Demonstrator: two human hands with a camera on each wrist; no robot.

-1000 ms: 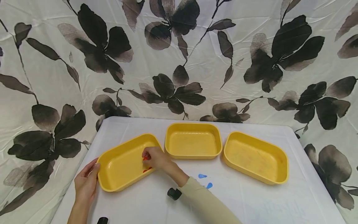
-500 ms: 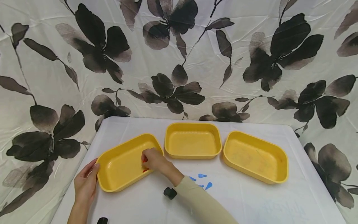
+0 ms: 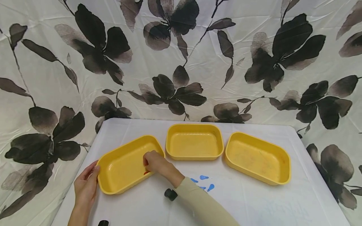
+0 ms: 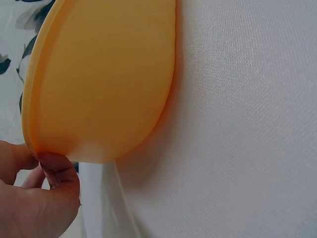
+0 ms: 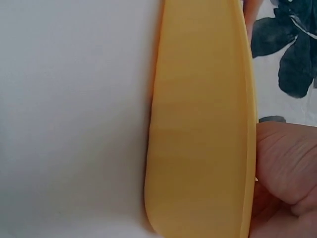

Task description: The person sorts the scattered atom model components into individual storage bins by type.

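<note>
My left hand [image 3: 85, 185] pinches the near-left rim of a yellow tray [image 3: 121, 171], thumb and fingers on either side of the edge. The left wrist view shows this grip on the tray [image 4: 104, 84] close up. Over the right end of that tray, my right hand [image 3: 156, 162] reaches inside with bent fingers. Its fingertips are hidden, so whatever they hold does not show. A small red piece [image 3: 146, 172] lies in the tray just below the hand. In the right wrist view, the tray wall [image 5: 203, 124] covers most of the right hand [image 5: 287, 173].
Another yellow tray [image 3: 195, 147] stands at the back middle, and a third [image 3: 258, 160] is angled at the right. Several small blue drop-shaped pieces [image 3: 211, 187] lie beside my right forearm. A black cylindrical object [image 3: 171, 194] and another black object [image 3: 103, 223] are nearer.
The right hand stays at the tray's right end, its forearm shifting slightly left and uncovering more blue pieces. Fewer red pieces show around its fingers. The left hand keeps its hold.
</note>
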